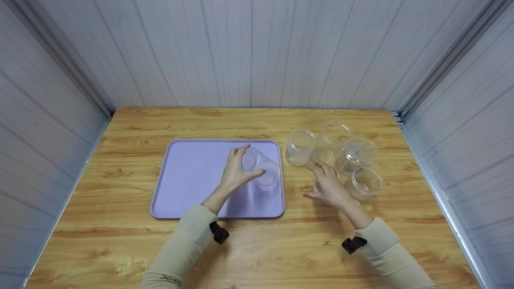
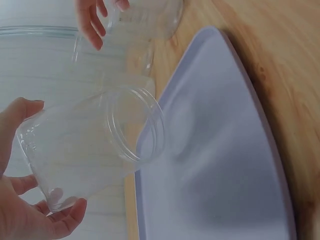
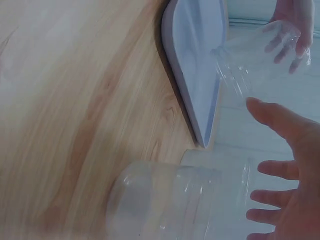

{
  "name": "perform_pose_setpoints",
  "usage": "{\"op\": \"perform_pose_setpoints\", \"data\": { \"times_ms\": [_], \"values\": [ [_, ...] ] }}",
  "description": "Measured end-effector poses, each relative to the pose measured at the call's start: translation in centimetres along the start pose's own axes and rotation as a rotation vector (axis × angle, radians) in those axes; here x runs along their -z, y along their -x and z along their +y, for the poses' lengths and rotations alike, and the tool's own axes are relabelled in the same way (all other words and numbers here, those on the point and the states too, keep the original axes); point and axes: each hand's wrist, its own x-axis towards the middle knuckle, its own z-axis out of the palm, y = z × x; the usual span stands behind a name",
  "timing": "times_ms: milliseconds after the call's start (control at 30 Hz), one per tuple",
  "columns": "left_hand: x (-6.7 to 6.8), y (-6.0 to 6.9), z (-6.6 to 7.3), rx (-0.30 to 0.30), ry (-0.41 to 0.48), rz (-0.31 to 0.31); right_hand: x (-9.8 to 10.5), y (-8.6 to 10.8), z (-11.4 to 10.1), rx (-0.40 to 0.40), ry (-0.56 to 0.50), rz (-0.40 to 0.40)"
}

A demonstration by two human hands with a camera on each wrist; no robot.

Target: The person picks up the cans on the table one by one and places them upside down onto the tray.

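A clear plastic jar [image 2: 75,150] is gripped near its base by my left hand [image 1: 237,170], tilted with its rimmed mouth down toward the right part of the purple tray [image 1: 200,176]. In the right wrist view the same jar [image 3: 265,55] hangs over the tray's edge. My right hand [image 1: 330,186], fingers spread and holding nothing, is right of the tray, beside a group of clear jars. One upright jar [image 1: 300,148] stands between tray and group; another jar [image 1: 366,182] is just right of my right hand. Whether my right fingertips touch a jar, I cannot tell.
More clear jars, one at the back [image 1: 335,136] and one at the right [image 1: 359,152], stand close together and overlap in view. The wooden table [image 1: 281,253] is bounded by pale panel walls [image 1: 249,56] at the back and sides.
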Motion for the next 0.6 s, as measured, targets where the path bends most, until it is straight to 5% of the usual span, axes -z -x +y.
{"op": "perform_pose_setpoints", "data": {
  "times_ms": [600],
  "values": [
    [-0.6, -3.1, 1.1, 0.011, -0.241, -0.13, 0.5, -0.4, 1.7, 0.0, 0.098, -0.126]
  ]
}}
